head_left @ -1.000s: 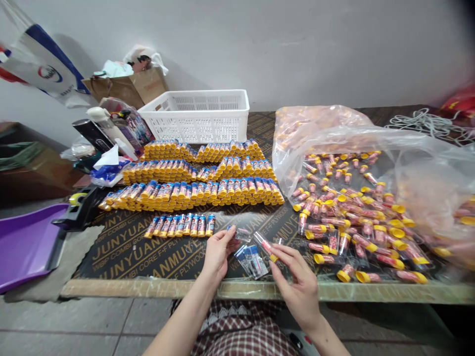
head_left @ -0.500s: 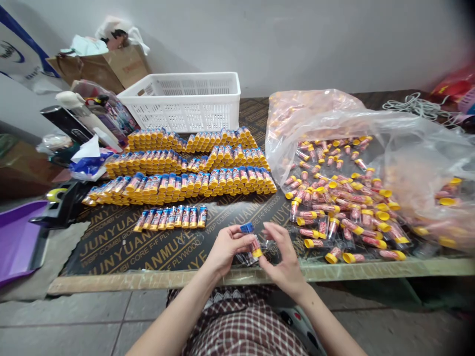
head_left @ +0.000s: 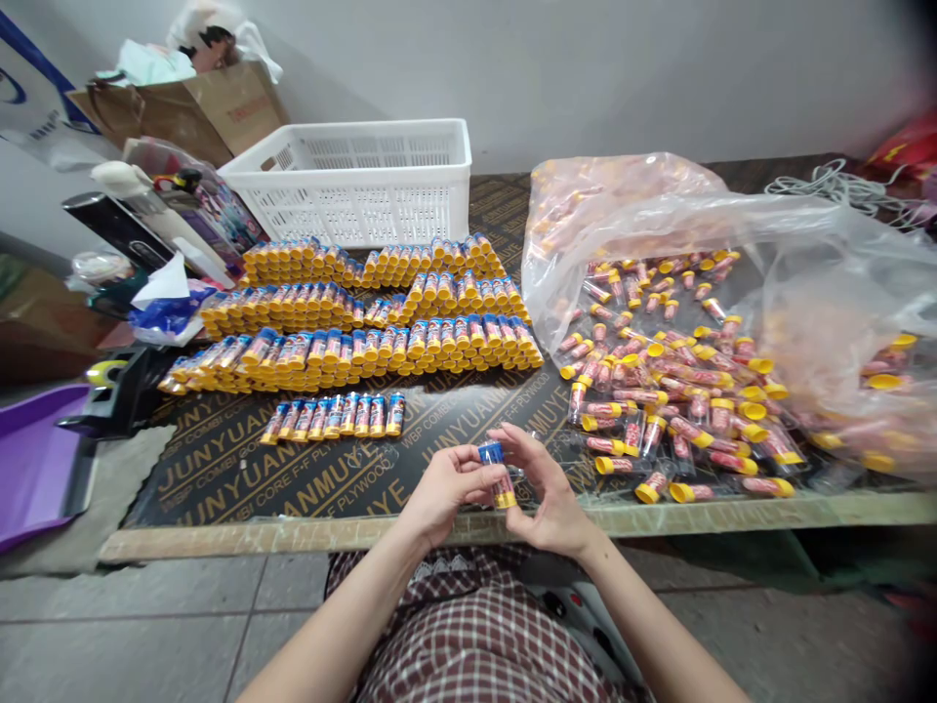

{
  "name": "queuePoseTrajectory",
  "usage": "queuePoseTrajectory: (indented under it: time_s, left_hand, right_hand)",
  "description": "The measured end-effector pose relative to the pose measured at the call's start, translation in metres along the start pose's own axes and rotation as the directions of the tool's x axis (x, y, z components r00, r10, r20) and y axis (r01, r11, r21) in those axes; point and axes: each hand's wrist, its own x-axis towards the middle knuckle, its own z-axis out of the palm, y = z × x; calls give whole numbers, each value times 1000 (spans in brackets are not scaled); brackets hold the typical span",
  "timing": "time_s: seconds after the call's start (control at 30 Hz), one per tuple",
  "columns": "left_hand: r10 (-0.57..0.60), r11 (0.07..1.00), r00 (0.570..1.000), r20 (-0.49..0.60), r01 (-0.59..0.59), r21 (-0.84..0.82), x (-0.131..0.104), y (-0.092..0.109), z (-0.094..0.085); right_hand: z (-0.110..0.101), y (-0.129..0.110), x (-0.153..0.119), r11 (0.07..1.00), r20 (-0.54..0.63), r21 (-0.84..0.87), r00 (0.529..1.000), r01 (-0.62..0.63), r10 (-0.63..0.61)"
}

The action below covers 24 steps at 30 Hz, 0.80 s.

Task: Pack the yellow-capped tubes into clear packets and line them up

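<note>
A small clear tube (head_left: 499, 478) with a blue cap, a yellow end and a printed wrap is held near the table's front edge. My left hand (head_left: 450, 491) pinches it between thumb and fingers from the left. From the right, my right hand (head_left: 546, 493) closes round it, fingertips by the blue cap and thumb at the yellow end. Clear plastic shows behind my hands, its shape unclear. To the left lies a short row of blue-and-yellow tubes (head_left: 341, 417). Beyond it are stacked rows of similar tubes (head_left: 351, 359). Loose yellow-capped tubes (head_left: 688, 376) are heaped at right.
Behind the stacks stands a white plastic basket (head_left: 366, 200). A clear plastic bag (head_left: 827, 229) spreads over the right side, near a coiled cable (head_left: 835, 186). Bottles, tissues and a paper bag (head_left: 183, 112) crowd the left back. A purple dustpan (head_left: 44, 469) sits far left.
My right hand's fingers have closed in round the tube, from being spread beside it. The tube stands more upright. The view has shifted slightly.
</note>
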Motion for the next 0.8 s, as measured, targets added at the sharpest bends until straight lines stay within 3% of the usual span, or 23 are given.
queuePoseTrajectory:
  time_s: [0.3,0.4,0.47,0.53,0.57,0.63,0.7,0.8]
  left_hand:
    - [-11,999,999,-36,12,31,-1,2,1]
    - [140,956,982,-127,-101,275,10,12,-13]
    - [358,774,908,-219,-158,613,21,24,-30]
    - [531,476,814,-236,-56,878,31,38,-48]
    - [568,331,792,-223,28,943,34,45,-56]
    - [588,86,788,-181,162,983,38,54,-69]
    - [606,-93,785,-128,230,969,39,58,-76]
    - [645,-213,761,-72,269,939,37,58,-79]
  right_hand:
    - [2,-1,3,1000,16,13,1000,5,-6]
    - [-5,-1,4,998,22,-62,1000,-18,20]
    - [-12,2,5,993,-30,-110,999,-44,41]
    - [-19,5,6,988,-100,-132,993,-76,63]
    - [-21,6,6,985,-127,-146,989,-91,72]
    - [-24,4,6,973,-155,-202,985,-109,78]
    - [-26,1,5,949,-165,-293,984,-114,68]
    - [-38,2,3,894,-213,-430,976,-126,35]
